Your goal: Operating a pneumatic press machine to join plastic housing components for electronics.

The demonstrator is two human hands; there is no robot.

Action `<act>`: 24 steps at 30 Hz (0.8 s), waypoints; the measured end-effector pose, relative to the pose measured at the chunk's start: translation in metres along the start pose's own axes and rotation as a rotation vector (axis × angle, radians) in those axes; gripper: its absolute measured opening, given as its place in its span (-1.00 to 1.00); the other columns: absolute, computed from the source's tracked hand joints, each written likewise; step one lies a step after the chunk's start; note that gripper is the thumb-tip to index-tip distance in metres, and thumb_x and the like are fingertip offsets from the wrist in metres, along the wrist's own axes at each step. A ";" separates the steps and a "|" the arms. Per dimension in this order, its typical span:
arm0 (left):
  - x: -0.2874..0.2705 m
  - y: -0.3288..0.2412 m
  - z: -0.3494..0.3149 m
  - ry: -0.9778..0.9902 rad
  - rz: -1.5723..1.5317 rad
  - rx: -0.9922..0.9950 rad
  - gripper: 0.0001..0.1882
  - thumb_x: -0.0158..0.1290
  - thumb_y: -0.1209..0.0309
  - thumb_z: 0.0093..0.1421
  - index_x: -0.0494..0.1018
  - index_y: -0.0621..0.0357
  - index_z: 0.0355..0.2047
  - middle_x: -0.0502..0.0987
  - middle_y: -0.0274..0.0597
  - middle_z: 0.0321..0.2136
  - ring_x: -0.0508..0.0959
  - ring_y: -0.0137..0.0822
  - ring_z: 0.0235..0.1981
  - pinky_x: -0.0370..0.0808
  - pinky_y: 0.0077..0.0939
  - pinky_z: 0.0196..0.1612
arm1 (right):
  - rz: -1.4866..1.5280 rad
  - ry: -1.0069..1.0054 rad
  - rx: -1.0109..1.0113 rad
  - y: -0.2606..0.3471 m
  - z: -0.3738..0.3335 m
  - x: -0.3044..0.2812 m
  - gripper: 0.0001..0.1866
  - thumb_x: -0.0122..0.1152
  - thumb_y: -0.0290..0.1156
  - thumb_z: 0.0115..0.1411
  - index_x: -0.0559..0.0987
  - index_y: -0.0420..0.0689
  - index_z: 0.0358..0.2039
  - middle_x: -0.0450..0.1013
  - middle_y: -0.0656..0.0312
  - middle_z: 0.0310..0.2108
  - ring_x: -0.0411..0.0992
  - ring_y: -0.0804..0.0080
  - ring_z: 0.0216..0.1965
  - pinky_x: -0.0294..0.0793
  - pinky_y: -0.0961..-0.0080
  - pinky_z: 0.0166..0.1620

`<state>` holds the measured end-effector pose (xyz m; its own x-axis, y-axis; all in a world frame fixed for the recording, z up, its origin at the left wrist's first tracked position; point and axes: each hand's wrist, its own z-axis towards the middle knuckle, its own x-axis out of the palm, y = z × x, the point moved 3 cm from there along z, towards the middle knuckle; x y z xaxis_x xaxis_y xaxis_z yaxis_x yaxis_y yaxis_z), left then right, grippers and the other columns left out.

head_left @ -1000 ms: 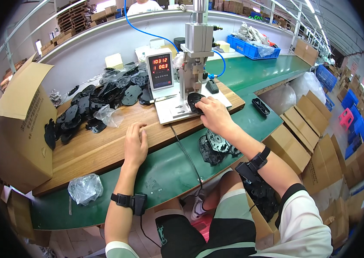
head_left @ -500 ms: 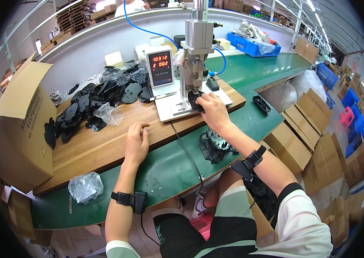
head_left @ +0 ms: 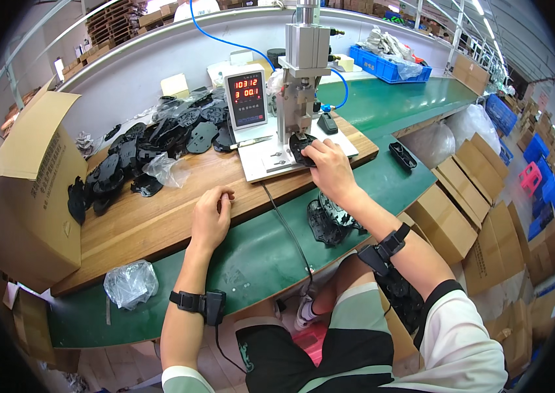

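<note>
My right hand (head_left: 330, 167) is closed on the near edge of a black plastic part (head_left: 300, 150), a thin shell-like plate. It holds the part beneath the head of a metal press (head_left: 297, 108), over the white base plate (head_left: 267, 167). My fingers cover part of the plate. My left hand (head_left: 210, 213) rests empty at the front of the wooden board (head_left: 140, 219), fingers loosely bent and thumb apart. Beyond it lies a pile of similar black plates (head_left: 159, 137). Below my right forearm, several black parts (head_left: 326, 223) lie on the green table.
Left of the press stands a display box (head_left: 247, 98) with red digits. An open cardboard box (head_left: 35, 190) is at the left, a clear plastic bag (head_left: 131, 285) near the front edge. A black tray-like part (head_left: 402, 157) lies right; a blue crate (head_left: 389, 65) stands behind. A cable (head_left: 287, 229) crosses the table.
The digits on the display's lower row have changed. My left fingers have curled in slightly. My right hand stays at the press with the black part. The person beyond the partition has shifted.
</note>
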<state>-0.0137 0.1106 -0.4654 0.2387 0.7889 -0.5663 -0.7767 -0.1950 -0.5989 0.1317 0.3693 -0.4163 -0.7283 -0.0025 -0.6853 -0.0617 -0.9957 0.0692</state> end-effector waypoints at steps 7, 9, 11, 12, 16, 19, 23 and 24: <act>0.000 0.002 0.000 0.014 -0.028 0.003 -0.84 -0.04 0.58 0.43 0.55 0.36 -0.15 0.68 0.01 -0.34 0.72 -0.18 -0.28 0.63 -0.34 -0.14 | -0.009 0.002 0.001 0.003 0.001 0.000 -0.67 0.29 -0.68 -0.05 0.61 -0.17 -0.21 0.53 0.17 -0.20 0.46 0.05 -0.11 0.49 0.12 0.00; 0.001 0.002 0.000 0.013 -0.042 0.002 -0.84 -0.04 0.58 0.43 0.55 0.36 -0.16 0.68 0.01 -0.34 0.72 -0.18 -0.28 0.63 -0.34 -0.14 | -0.019 -0.002 -0.003 0.002 0.000 0.000 -0.66 0.30 -0.68 -0.06 0.61 -0.17 -0.21 0.53 0.17 -0.20 0.46 0.05 -0.11 0.49 0.12 0.00; 0.003 0.001 0.001 0.023 -0.040 0.002 -0.84 -0.03 0.57 0.43 0.55 0.37 -0.16 0.68 0.00 -0.35 0.72 -0.19 -0.27 0.63 -0.35 -0.14 | -0.028 0.002 -0.015 0.001 0.000 -0.002 -0.72 0.25 -0.68 -0.01 0.57 -0.11 -0.26 0.49 0.20 -0.22 0.46 0.10 -0.08 0.48 0.13 -0.01; 0.001 0.002 0.000 0.024 -0.038 0.001 -0.84 -0.03 0.57 0.43 0.55 0.37 -0.16 0.68 0.00 -0.35 0.72 -0.19 -0.27 0.63 -0.35 -0.14 | -0.026 0.002 -0.014 0.002 0.001 -0.002 -0.72 0.25 -0.68 -0.01 0.57 -0.11 -0.26 0.49 0.20 -0.22 0.46 0.10 -0.08 0.48 0.13 -0.01; 0.001 0.004 -0.001 0.002 -0.043 0.002 -0.84 -0.04 0.58 0.44 0.55 0.37 -0.16 0.67 -0.01 -0.37 0.72 -0.22 -0.28 0.63 -0.37 -0.15 | -0.004 0.005 -0.031 0.002 0.001 0.000 -0.72 0.24 -0.68 0.00 0.57 -0.11 -0.25 0.49 0.19 -0.23 0.46 0.09 -0.08 0.48 0.14 0.00; 0.001 0.004 -0.001 -0.003 -0.049 0.012 -0.84 -0.03 0.58 0.44 0.55 0.37 -0.16 0.68 -0.02 -0.37 0.72 -0.22 -0.29 0.63 -0.37 -0.16 | -0.016 0.006 -0.027 0.002 0.001 0.000 -0.72 0.24 -0.68 0.00 0.57 -0.11 -0.25 0.49 0.19 -0.23 0.46 0.09 -0.08 0.48 0.13 0.00; 0.002 0.003 0.000 0.010 -0.048 0.005 -0.84 -0.03 0.57 0.44 0.55 0.37 -0.16 0.68 -0.02 -0.37 0.73 -0.22 -0.29 0.63 -0.38 -0.16 | -0.019 0.000 -0.021 0.001 0.000 0.000 -0.72 0.23 -0.68 0.00 0.58 -0.12 -0.25 0.50 0.18 -0.23 0.46 0.08 -0.08 0.48 0.13 -0.01; 0.002 0.003 0.000 0.009 -0.047 0.003 -0.84 -0.03 0.57 0.44 0.55 0.37 -0.16 0.68 -0.02 -0.37 0.73 -0.22 -0.29 0.63 -0.38 -0.16 | -0.018 0.001 -0.022 0.002 0.000 0.000 -0.72 0.23 -0.68 0.00 0.58 -0.12 -0.25 0.50 0.18 -0.23 0.46 0.08 -0.08 0.48 0.13 -0.01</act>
<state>-0.0158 0.1111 -0.4683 0.2803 0.7918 -0.5426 -0.7664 -0.1557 -0.6232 0.1316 0.3674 -0.4158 -0.7265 0.0155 -0.6870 -0.0600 -0.9974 0.0410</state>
